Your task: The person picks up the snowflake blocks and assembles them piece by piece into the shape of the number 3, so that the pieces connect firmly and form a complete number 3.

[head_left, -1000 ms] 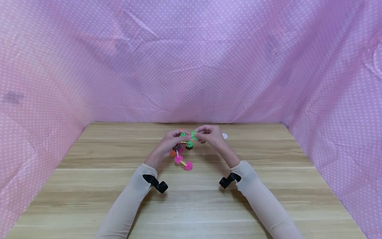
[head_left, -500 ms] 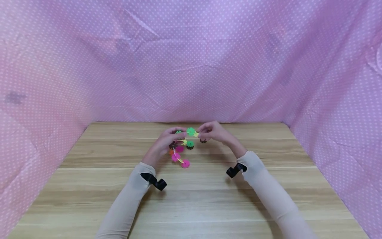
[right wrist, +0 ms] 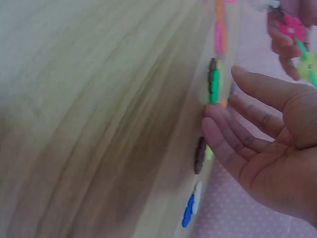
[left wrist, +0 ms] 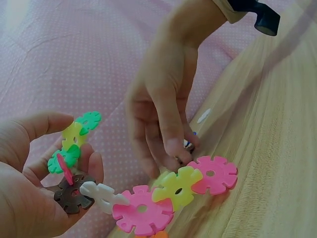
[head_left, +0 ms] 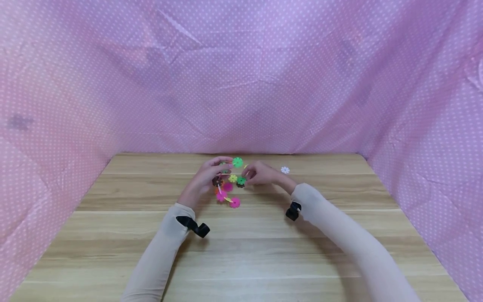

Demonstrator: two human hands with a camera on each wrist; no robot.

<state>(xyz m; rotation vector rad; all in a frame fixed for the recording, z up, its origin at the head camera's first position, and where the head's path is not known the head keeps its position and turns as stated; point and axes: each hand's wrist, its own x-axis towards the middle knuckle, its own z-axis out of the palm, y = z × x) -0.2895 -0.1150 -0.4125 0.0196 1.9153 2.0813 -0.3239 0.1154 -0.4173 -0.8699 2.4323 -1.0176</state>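
Flower-shaped discs are joined in a chain [head_left: 221,196], whose upper part my left hand [head_left: 205,178] grips. In the left wrist view that hand [left wrist: 22,183] curls round a brown disc [left wrist: 72,195], with a green disc [left wrist: 91,121] at the upper end and a pink disc [left wrist: 214,174] at the other. My right hand [head_left: 261,173] is beside a loose green disc [head_left: 241,180] on the table. Seen in the right wrist view, this hand [right wrist: 277,136] has its fingers loosely bent and holds nothing, close to a green disc [right wrist: 214,85] and a brown disc [right wrist: 199,155].
A white disc [head_left: 284,170] lies to the right of my right hand, with a blue disc [right wrist: 188,210] close to it in the right wrist view. The wooden table [head_left: 241,251] meets a pink dotted cloth [head_left: 241,84] at its back edge.
My right hand has come away from the chain's green end and moved down towards the loose discs. My left hand has shifted slightly left with the chain. The white disc shows again.
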